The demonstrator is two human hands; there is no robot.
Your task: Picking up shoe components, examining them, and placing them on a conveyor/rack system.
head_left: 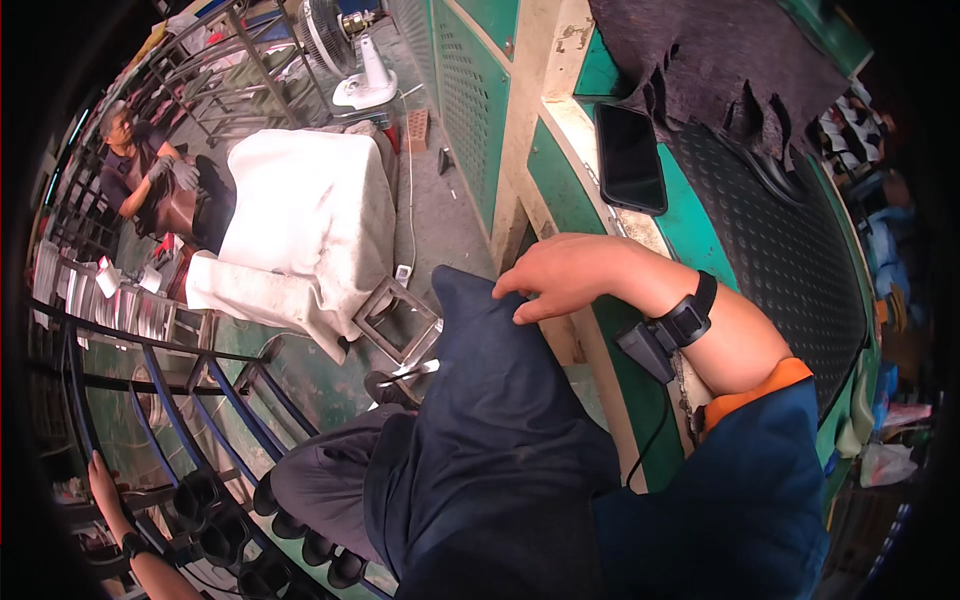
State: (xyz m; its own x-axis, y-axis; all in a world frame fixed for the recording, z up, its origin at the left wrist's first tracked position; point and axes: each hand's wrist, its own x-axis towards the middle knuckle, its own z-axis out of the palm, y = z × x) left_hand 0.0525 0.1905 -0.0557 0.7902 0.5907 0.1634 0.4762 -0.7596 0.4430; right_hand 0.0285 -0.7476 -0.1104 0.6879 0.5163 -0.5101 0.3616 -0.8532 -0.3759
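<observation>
At the far lower left, my left hand (107,488) is on the dark metal rack (150,430), its fingers apparently closed around a rail; the far side of the grip is hidden. A black band circles that wrist. My right hand (562,272) rests at my raised knee, fingers loosely bent and apart, with nothing held. Its fingertips touch the navy apron (500,370) over my leg. A black strapped device (665,335) with a cable sits on the right wrist. Black shoe-shaped pieces (215,530) stand on the rack's lower bars.
On the green machine's (570,190) ledge lies a black phone (630,158), beside a black studded mat (770,230) and dark torn cloth (720,60). White cloth (310,200) covers a bulky object ahead. A gloved person (150,180) sits beyond; a fan (345,50) stands behind.
</observation>
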